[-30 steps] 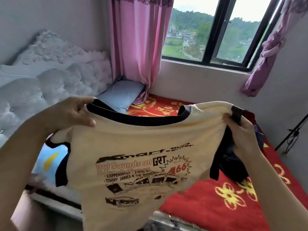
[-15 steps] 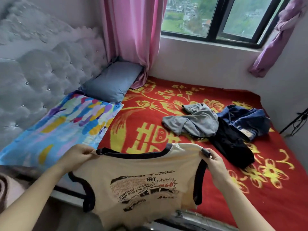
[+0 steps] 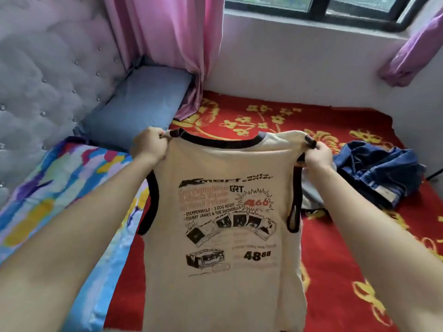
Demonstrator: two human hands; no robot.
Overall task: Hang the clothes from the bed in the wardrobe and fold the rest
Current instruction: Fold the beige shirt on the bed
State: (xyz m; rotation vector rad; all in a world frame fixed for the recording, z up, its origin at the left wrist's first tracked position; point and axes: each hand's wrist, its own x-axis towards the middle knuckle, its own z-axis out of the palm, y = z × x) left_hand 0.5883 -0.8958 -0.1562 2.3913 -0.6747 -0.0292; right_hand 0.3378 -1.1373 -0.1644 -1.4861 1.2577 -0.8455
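The bed's red blanket [image 3: 347, 271] with yellow flowers fills the right side, and the grey tufted headboard [image 3: 43, 68] the left; half a second ago the cream sleeveless shirt [image 3: 223, 298] was low and close to the person, and both arms have since stretched forward, so it now hangs out over the middle of the blanket; it now covers the black garment and most of the grey garment [image 3: 309, 195], of which only a strip shows past its right armhole. The shirt's long axis runs up and down the view, with the black-bound neckline at the top, away from the person, the hem out of view at the bottom edge, and the printed side towards the camera. A pink curtain [image 3: 167, 44] hangs behind, with a blue pillow [image 3: 141, 101] at its foot and a multicoloured pillow [image 3: 48, 188] nearer; a crumpled denim garment [image 3: 378, 173] lies to the right, near the right hand [image 3: 317, 155]. Each hand pinches one shoulder strap, the left hand [image 3: 149, 146] with fingers curled over the black edge; the whole shirt hangs below and between the two grips.
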